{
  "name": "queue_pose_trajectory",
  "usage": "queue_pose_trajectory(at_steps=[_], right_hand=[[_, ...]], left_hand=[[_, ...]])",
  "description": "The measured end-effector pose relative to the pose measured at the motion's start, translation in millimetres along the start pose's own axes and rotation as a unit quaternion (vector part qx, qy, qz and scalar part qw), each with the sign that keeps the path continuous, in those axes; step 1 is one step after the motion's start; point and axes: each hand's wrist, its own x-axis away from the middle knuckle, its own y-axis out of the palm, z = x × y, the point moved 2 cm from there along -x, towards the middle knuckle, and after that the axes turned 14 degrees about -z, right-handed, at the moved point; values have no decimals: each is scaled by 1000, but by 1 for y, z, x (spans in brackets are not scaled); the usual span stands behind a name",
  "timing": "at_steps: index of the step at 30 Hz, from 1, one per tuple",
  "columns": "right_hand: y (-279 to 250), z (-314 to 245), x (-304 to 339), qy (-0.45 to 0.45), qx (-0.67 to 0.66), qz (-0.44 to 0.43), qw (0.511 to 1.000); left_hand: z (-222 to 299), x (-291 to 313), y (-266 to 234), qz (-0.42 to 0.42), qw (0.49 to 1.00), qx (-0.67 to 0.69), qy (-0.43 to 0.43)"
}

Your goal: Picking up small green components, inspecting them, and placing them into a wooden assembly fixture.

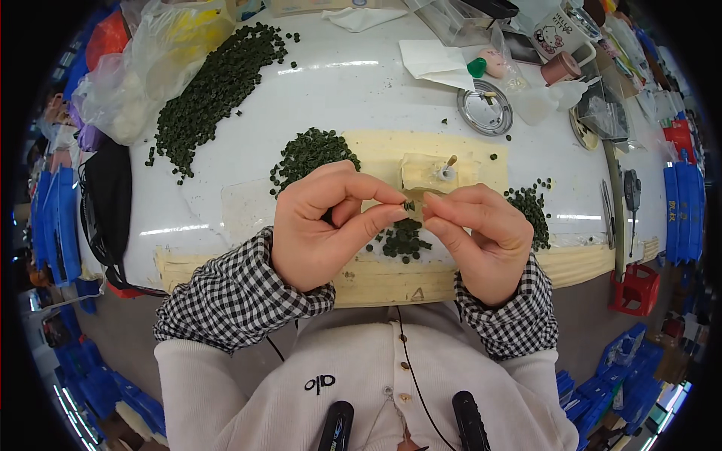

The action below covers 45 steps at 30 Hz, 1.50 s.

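Between the thumb and forefinger of my left hand (316, 225) is a small dark green piece (408, 205). My right hand (485, 237) faces it in a closed pinch, fingertips just to the piece's right; whatever they hold is too small to tell. Below the fingertips lies a small pile of similar green pieces (404, 240). Another pile (310, 154) sits behind my left hand, partly covered by it. Beyond my right hand a third pile (535, 214) spreads out. Just behind the fingertips stands a cream tape-covered block (417, 171) bearing a small white holder with a brown-tipped stick (447, 171).
A large heap of green pieces (218, 90) lies far left beside plastic bags (169, 52). At the back right are a round metal dish (485, 113), a white paper (432, 64) and a mug (560, 34). Tweezers (606, 214) and a screwdriver (632, 192) lie right.
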Motion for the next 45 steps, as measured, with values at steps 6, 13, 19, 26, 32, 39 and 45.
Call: queue_pose_trajectory(at_steps=[6, 13, 19, 26, 32, 39, 45], right_hand=[[0, -4, -2, -20, 32, -35, 999], [1, -3, -2, -32, 55, -51, 997], [0, -3, -1, -29, 39, -51, 998], [1, -1, 0, -23, 22, -27, 999], [0, -3, 0, -20, 39, -40, 998], [1, -2, -1, -20, 33, -16, 999], [0, -3, -1, -25, 61, -35, 997]], left_hand=[[3, -1, -2, 4, 998, -60, 20], [2, 0, 0, 20, 994, -90, 51], [1, -1, 0, 21, 992, -96, 77], [3, -1, -1, 17, 993, -87, 74], [1, 0, -1, 24, 993, -89, 76], [0, -1, -1, 22, 992, -95, 75], [4, -1, -1, 19, 990, -112, 81]])
